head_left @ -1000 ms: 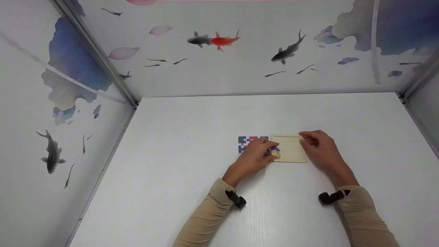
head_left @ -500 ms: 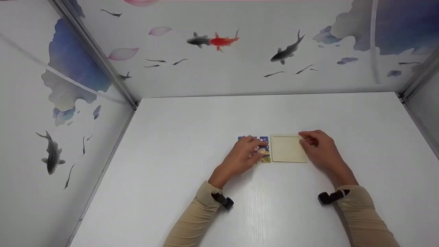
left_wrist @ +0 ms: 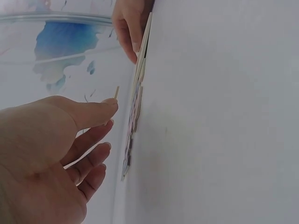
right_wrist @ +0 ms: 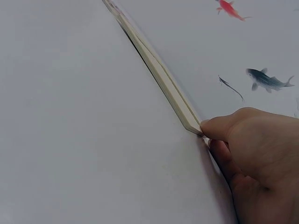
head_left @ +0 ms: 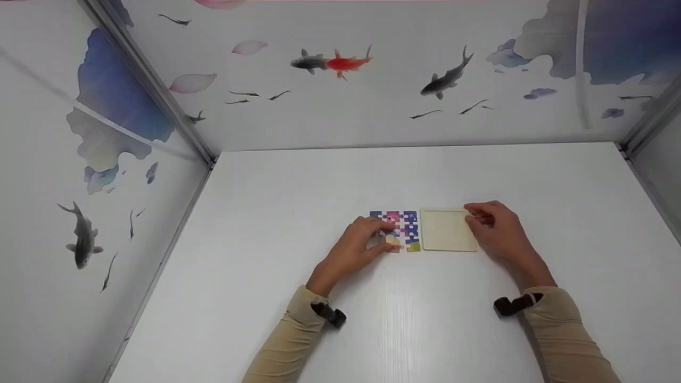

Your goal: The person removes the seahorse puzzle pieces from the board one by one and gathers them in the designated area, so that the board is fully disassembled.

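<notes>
My left hand (head_left: 354, 246) pinches a small puzzle piece (head_left: 392, 240) above the left part of a jigsaw puzzle (head_left: 411, 230). Seen edge-on in the left wrist view, that thin piece (left_wrist: 117, 92) sticks up past the thumb, apart from the puzzle below. Blue, pink and white printed pieces make up the puzzle, and my fingers hide some of its left side. Just right of it lies a square pale wooden puzzle tray (head_left: 449, 230) with a raised rim and a bare inside. My right hand (head_left: 496, 229) grips the tray's right edge, the thumb (right_wrist: 212, 127) against its rim.
Everything lies on a white table (head_left: 298, 213). A white back wall (head_left: 362, 117) with painted fish rises behind it, and a side wall (head_left: 42, 223) stands at the left. Each wrist carries a small black camera (head_left: 330, 315).
From the tray's left edge, my left hand has moved left over the puzzle with the puzzle piece, uncovering the puzzle's right column. My right hand and the tray stay in place.
</notes>
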Tool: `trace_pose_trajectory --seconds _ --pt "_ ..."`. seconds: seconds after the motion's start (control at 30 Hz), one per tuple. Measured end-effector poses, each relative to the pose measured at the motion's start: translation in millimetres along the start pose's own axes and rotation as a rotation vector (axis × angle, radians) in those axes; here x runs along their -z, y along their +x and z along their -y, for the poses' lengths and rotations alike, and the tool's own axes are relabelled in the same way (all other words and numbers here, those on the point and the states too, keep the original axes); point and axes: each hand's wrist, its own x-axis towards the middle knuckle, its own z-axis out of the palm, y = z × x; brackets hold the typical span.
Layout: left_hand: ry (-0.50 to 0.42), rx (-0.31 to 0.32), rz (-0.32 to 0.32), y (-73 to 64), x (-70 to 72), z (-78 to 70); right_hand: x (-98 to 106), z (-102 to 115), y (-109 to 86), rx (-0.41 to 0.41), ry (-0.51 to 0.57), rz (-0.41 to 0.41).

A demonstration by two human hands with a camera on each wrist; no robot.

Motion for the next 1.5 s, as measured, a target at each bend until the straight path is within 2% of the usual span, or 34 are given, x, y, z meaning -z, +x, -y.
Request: trace_pose_trajectory --seconds 0.23,0.57,0.73,0.93,1.13,1.5 --pt "-0.014 0.018 0.002 -9.0 10.3 10.6 -1.5 2.4 1.5 0.011 0.008 0.001" --pt "-0.037 -0.009 0.017 -16.1 19.8 27.4 -1.4 -0.2 1.4 -0.008 -0.005 -0.011" --pt "-0.042 0.019 0.042 -16.4 21.5 32.6 -1.8 -0.6 1.3 0.002 -0.008 -0.009" --pt "-0.064 0.059 0.084 -17.8 23.4 33.6 -2.3 0.0 1.6 -0.013 0.000 0.007" --pt "-0.065 0.067 0.078 -17.2 21.4 33.0 -2.7 -0.9 2.5 -0.022 0.004 0.011" --pt "0.007 0.074 0.087 -16.7 20.0 30.8 -3.2 1.2 0.4 -0.040 0.002 0.015"
